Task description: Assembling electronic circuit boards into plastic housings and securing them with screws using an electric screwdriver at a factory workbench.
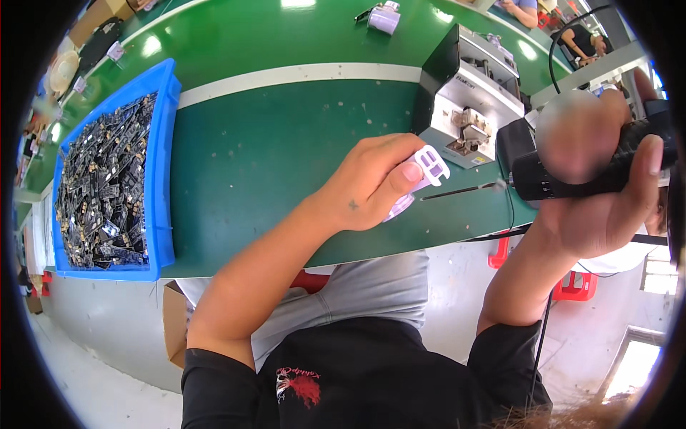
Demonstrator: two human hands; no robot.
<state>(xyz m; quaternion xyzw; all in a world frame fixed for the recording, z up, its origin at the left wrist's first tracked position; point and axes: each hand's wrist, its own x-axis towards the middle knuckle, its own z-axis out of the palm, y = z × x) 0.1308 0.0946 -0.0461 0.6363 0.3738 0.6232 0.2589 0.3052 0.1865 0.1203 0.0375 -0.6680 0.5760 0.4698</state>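
My left hand [368, 182] is closed round a small white and lavender plastic housing [433, 166], held above the green table near its front edge. The thumb presses on it, and its slotted white end faces right. My right hand [607, 222] grips a black electric screwdriver [530, 179], lying almost level. Its long thin bit [457, 191] points left at the housing; the tip is close to it, but I cannot tell whether they touch. Behind both hands stands a grey and black screw feeder [446, 121] with a metal mechanism at its front.
At the left, a blue bin [164, 171] is heaped with small dark circuit boards [107, 186]. A white strip [300, 74] crosses the green table [271, 143]. Beyond it lies another lavender part [384, 19]. A black cable hangs by the screwdriver. Other people sit farther off.
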